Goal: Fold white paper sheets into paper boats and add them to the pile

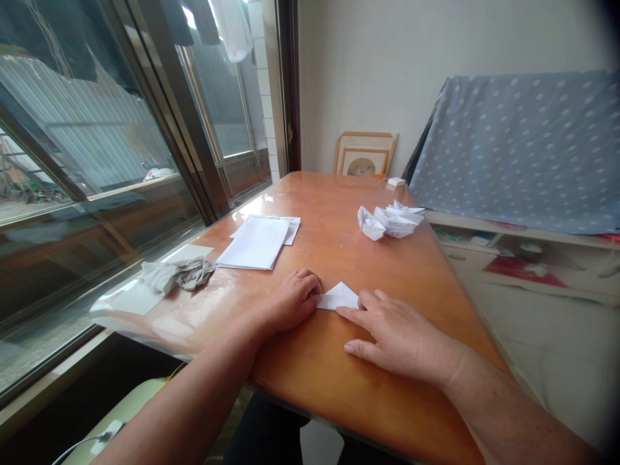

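Fingers (352, 316) of the right hand (397, 332), loosely spread, and the left hand (295, 302), curled, touch opposite ends of white folded paper (340, 296) below frame centre, apparently steadying it; whether the left pinches is unclear. It looks flat, triangular; paper boats (390, 221) sit beyond, right of centre, seemingly out of the way.

A glossy orange-brown wooden table (324, 200) is stretching toward a plain off-white wall (372, 64), where light-wood rectangular picture frames (365, 135) are leaning. On the left, large glass windows in brown metal frames (175, 116) are letting in daylight, which is glinting on the tabletop; dark clothes (62, 39) are hanging beyond. On the right, a grey-blue, white-dotted cloth (513, 148) is hanging above a low white cabinet (465, 258).
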Motion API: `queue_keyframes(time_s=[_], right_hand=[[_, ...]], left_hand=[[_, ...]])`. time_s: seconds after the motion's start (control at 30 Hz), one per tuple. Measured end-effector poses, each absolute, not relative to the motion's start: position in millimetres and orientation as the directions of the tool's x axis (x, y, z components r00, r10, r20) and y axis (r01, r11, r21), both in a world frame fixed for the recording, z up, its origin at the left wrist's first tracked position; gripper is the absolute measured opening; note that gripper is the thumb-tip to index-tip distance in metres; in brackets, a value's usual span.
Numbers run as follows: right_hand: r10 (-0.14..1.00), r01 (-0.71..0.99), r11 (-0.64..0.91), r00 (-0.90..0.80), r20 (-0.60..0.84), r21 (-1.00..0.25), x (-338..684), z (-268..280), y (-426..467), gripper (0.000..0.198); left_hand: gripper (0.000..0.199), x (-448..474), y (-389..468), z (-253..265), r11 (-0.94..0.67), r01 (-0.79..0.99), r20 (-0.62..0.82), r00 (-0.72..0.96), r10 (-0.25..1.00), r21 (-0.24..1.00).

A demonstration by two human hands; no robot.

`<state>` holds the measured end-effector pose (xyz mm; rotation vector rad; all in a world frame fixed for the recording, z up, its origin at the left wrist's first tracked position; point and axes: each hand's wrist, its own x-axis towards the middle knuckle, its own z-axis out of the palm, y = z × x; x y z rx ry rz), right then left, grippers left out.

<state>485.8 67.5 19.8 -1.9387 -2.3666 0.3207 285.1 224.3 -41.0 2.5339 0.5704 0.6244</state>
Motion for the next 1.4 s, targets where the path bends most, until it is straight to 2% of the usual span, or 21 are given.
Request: queue_keyframes(time_s=[0.7,1.1,1.4], right_hand=[[0.98,0.971,0.194,-0.199,-0.025,-0.139,472.8,11.6,75.5,0.065],[0.97,0.951,0.238,-0.242,0.002,-0.198,460.4,3.1,87.9,0.075],[0.967,0.953,0.254,-0.248,0.059,-0.166,452.2,-4.3,91.7,0.071]], left_hand=[[0.015,283.7,233.8,-39.9,-0.811,0.276,0.282,0.839,0.465,0.516],[0.018,282.9,236.2,-42.8,-0.783,0.22,0.308,0.832,0.462,0.581],[0.024,279.8,238.4,-44.3,-0.762,0.206,0.3,0.832,0.467,0.614]])
